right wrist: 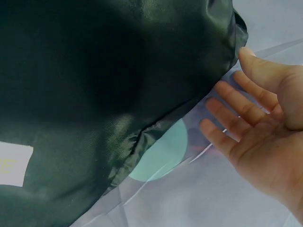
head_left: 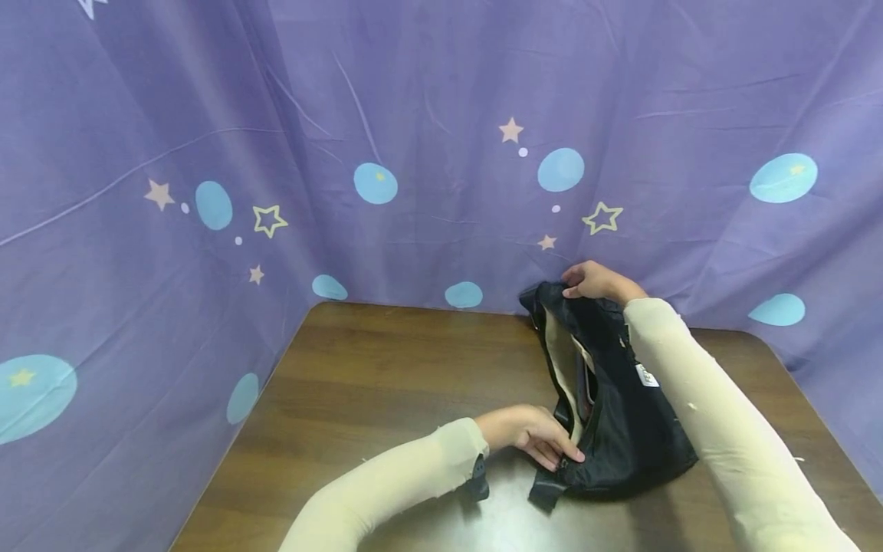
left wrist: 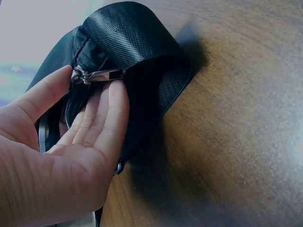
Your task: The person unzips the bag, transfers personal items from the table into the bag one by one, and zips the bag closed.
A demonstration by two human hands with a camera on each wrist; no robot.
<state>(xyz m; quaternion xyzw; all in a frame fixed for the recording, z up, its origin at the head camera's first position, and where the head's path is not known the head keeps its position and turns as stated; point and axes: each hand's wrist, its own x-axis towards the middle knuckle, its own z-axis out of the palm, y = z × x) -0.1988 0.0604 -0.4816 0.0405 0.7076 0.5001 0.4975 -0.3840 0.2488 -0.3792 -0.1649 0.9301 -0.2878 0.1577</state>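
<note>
A black zippered bag (head_left: 628, 429) stands on the right of the table, its long opening gaping and showing beige lining (head_left: 562, 353). Inside lies a flat dark item (head_left: 588, 383), mostly hidden. My left hand (head_left: 541, 437) is at the near end of the opening. In the left wrist view its thumb and fingers pinch the metal zipper pull (left wrist: 106, 75), beneath a looped black strap (left wrist: 137, 35). At the bag's far end is my right hand (head_left: 592, 280). The right wrist view shows its fingers (right wrist: 236, 101) spread, with the thumb tip against the bag's edge.
The brown wooden table (head_left: 386, 368) extends left of the bag. A purple curtain (head_left: 428, 153) with stars and blue ovals hangs behind and along the sides, close to the bag's far end. A white label (head_left: 646, 376) is on the bag's side.
</note>
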